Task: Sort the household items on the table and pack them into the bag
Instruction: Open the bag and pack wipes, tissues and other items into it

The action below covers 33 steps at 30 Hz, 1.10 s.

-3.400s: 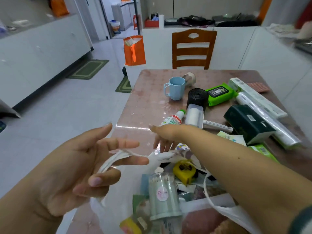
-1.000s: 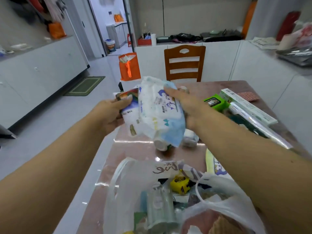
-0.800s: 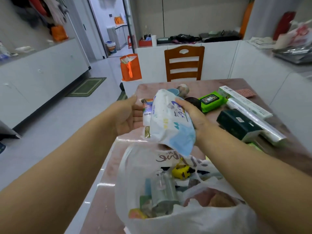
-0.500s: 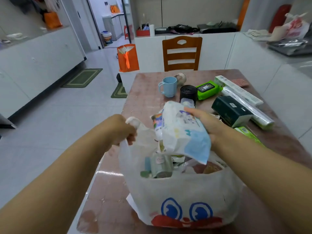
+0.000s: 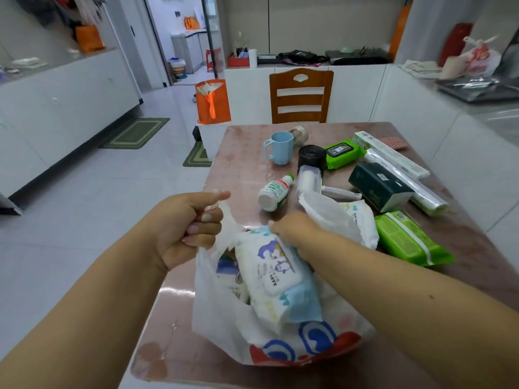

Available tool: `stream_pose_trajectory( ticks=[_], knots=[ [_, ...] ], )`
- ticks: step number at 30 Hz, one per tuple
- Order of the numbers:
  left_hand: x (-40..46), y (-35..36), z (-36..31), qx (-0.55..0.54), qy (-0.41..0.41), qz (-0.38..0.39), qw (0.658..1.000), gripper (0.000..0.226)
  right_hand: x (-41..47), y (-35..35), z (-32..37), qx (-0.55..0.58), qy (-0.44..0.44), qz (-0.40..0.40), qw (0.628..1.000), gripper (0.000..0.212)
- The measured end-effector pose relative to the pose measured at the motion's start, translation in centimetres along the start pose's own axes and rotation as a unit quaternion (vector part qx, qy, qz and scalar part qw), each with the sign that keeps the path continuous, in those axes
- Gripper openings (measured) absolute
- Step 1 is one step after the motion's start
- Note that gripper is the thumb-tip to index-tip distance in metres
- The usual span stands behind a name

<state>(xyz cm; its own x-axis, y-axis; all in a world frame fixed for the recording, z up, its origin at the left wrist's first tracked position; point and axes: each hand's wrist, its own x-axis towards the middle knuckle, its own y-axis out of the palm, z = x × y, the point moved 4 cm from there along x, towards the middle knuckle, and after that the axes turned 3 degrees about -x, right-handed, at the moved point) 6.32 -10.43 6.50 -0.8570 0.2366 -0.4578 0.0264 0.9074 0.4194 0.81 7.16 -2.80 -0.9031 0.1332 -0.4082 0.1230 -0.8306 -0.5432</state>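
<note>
Left hand (image 5: 185, 228) fisted on bag (image 5: 224, 310) handle; right hand (image 5: 292, 228) pushes wipes pack (image 5: 275, 279) in; glossy brown table (image 5: 238, 153), white tile floor (image 5: 92, 209).

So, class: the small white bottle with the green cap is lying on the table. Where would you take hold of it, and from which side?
Grip the white bottle across its round body, coming from above. It lies on its side on the table, cap pointing away, so the barrel offers two opposite curved sides to the fingers; the tapered cap end would probably slip.
</note>
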Motion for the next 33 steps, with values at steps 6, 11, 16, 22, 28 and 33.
stream_pose_trajectory(
  ticks=[6, 11, 16, 22, 28, 33],
  knots=[
    [-1.6, -0.1, -0.5, 0.062, 0.024, 0.041, 0.997, 0.045, 1.2, -4.7, -2.1, -0.191, 0.057, 0.026, 0.980, 0.035],
    [-1.9, 1.4, -0.5, 0.101, 0.072, 0.057, 0.991, 0.038, 2.6, -4.9, -4.9, -0.058, 0.139, -0.020, 0.988, 0.022],
    [-1.8, 1.1, -1.7, 0.088, 0.124, 0.027, 0.988, 0.031, 0.2, -7.3, -3.4, -0.333, 0.055, -0.010, 0.941, 0.024],
    [-0.5, 1.6, -1.8, 0.086, 0.128, 0.017, 0.988, 0.020, -1.0, -14.5, -0.2, -0.401, -0.057, -0.383, 0.830, 0.055],
    [1.7, 2.2, -4.1, 0.095, 0.190, -0.074, 0.974, 0.028, 3.0, -13.8, -0.6, 0.302, -0.053, -0.097, 0.947, 0.050],
    [1.6, 3.7, -8.8, 0.044, 0.261, -0.042, 0.963, 0.032, -0.1, -19.1, 4.6, 0.372, -0.194, -0.135, 0.898, 0.044]
  ],
)
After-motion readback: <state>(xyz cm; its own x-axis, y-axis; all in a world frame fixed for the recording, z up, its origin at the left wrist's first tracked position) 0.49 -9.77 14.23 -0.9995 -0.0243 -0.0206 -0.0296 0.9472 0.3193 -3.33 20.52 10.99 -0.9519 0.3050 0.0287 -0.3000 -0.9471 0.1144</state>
